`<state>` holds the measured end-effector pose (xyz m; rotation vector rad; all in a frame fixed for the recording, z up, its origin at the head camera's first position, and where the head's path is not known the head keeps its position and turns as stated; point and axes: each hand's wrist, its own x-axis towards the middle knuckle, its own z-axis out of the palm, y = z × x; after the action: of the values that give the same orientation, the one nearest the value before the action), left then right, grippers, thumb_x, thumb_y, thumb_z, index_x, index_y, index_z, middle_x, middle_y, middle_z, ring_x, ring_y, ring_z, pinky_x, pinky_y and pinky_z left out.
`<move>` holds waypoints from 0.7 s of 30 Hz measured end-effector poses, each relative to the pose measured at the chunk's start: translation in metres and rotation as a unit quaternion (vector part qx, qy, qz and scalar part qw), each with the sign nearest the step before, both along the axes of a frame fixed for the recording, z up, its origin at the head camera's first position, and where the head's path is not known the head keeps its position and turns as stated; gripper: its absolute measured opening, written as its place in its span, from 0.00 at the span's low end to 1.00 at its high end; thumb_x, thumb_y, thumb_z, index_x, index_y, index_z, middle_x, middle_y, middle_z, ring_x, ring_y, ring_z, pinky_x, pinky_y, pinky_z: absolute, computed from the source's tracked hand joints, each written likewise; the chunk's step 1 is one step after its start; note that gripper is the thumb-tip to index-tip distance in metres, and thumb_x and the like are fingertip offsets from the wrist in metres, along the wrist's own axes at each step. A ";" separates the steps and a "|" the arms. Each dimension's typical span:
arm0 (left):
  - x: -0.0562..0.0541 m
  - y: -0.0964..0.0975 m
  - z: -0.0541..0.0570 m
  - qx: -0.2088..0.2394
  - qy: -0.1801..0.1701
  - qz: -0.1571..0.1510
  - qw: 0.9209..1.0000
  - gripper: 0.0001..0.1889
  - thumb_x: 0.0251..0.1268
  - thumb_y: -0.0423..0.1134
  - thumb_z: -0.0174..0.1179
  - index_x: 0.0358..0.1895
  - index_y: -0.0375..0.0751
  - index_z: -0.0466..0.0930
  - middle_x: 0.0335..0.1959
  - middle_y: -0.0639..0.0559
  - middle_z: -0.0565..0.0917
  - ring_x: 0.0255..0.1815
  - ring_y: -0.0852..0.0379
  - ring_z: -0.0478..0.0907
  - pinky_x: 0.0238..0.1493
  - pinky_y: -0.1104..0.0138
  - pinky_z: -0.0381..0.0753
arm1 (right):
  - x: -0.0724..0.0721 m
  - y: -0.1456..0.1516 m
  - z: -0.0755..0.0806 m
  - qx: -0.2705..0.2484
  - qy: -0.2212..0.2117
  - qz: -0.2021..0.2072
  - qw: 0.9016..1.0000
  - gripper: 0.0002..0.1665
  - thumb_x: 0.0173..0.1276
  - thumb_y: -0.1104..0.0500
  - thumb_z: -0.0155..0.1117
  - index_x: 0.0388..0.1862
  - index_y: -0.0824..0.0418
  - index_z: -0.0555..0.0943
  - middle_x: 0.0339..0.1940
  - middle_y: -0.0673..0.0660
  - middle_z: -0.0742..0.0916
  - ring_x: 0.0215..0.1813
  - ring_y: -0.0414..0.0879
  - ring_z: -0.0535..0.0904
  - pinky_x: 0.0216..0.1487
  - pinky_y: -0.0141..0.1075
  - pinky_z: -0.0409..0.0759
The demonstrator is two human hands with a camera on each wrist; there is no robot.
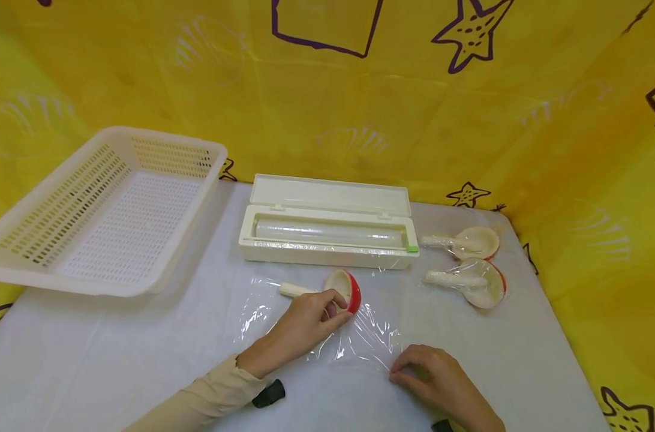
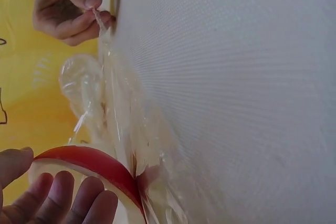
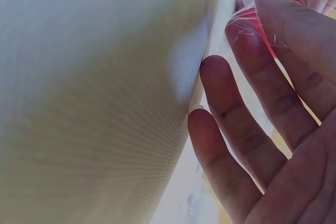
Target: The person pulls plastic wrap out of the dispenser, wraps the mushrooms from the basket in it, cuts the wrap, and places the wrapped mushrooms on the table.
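On a sheet of clear plastic film (image 1: pixel 373 336) rests a small round bowl (image 1: pixel 354 294), red outside and cream inside. A cream pestle-like stick (image 1: pixel 292 290) pokes out to its left. My left hand (image 1: pixel 306 318) holds the bowl by its near rim, fingers curled at the edge in the left wrist view. At the sheet's near right corner, my right hand (image 1: pixel 441 381) pinches the film between thumb and forefinger. The film is pulled into taut creases from that pinch toward the bowl (image 2: pixel 86 161). The other fingers of the right hand (image 3: pixel 262 103) are loosely bent.
Behind the bowl stands an open white dispenser box (image 1: pixel 327 258) with a roll of film (image 1: pixel 327 231) inside. Two similar bowls wrapped in film, one (image 1: pixel 475 243) behind the other (image 1: pixel 484 294), lie at right. A white perforated basket (image 1: pixel 192 219) stands at left; yellow cloth (image 1: pixel 327 90) hangs behind.
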<state>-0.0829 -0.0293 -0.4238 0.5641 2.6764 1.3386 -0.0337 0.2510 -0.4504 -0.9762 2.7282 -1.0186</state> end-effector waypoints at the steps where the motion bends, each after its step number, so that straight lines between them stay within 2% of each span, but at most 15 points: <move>1: 0.001 0.000 0.000 -0.003 0.002 0.000 1.000 0.07 0.64 0.41 0.67 0.40 0.44 0.82 0.24 0.59 0.81 0.25 0.68 0.73 0.30 0.74 0.76 | 0.000 0.000 0.000 0.002 0.001 0.000 1.000 0.09 0.59 0.56 0.75 0.33 0.43 0.83 0.31 0.35 0.86 0.35 0.30 0.80 0.39 0.30 0.80; 6: 0.005 -0.009 0.002 -0.034 0.015 0.006 0.999 0.08 0.64 0.43 0.66 0.40 0.45 0.82 0.23 0.61 0.80 0.23 0.70 0.71 0.28 0.74 0.73 | 0.000 0.000 0.001 0.006 -0.006 -0.001 1.000 0.09 0.59 0.56 0.75 0.33 0.43 0.83 0.31 0.35 0.86 0.35 0.30 0.80 0.40 0.30 0.81; 12: 0.012 -0.031 0.002 -0.069 0.035 0.032 0.997 0.05 0.62 0.42 0.68 0.38 0.49 0.83 0.24 0.64 0.80 0.23 0.72 0.71 0.25 0.75 0.70 | 0.001 0.000 0.003 0.012 -0.014 -0.010 1.000 0.08 0.59 0.56 0.75 0.33 0.42 0.84 0.31 0.38 0.87 0.36 0.31 0.80 0.41 0.31 0.81; 18: 0.018 -0.048 0.002 -0.084 0.018 0.047 0.995 0.04 0.60 0.41 0.68 0.37 0.51 0.83 0.24 0.66 0.79 0.24 0.71 0.72 0.28 0.75 0.72 | 0.001 0.000 0.004 0.014 -0.019 -0.011 1.000 0.08 0.60 0.55 0.75 0.33 0.42 0.84 0.31 0.37 0.87 0.35 0.31 0.80 0.40 0.31 0.81; 21: 0.022 -0.057 0.002 -0.091 0.007 0.037 0.995 0.04 0.61 0.40 0.68 0.37 0.51 0.83 0.25 0.66 0.80 0.26 0.71 0.72 0.30 0.74 0.73 | 0.001 0.000 0.003 0.012 -0.013 -0.009 1.000 0.09 0.59 0.55 0.75 0.33 0.42 0.83 0.31 0.36 0.86 0.35 0.31 0.80 0.40 0.30 0.81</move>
<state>-0.0607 -0.0862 -0.4220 0.4606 2.8167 1.0934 -0.0331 0.2508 -0.4471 -0.9296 2.7260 -0.9916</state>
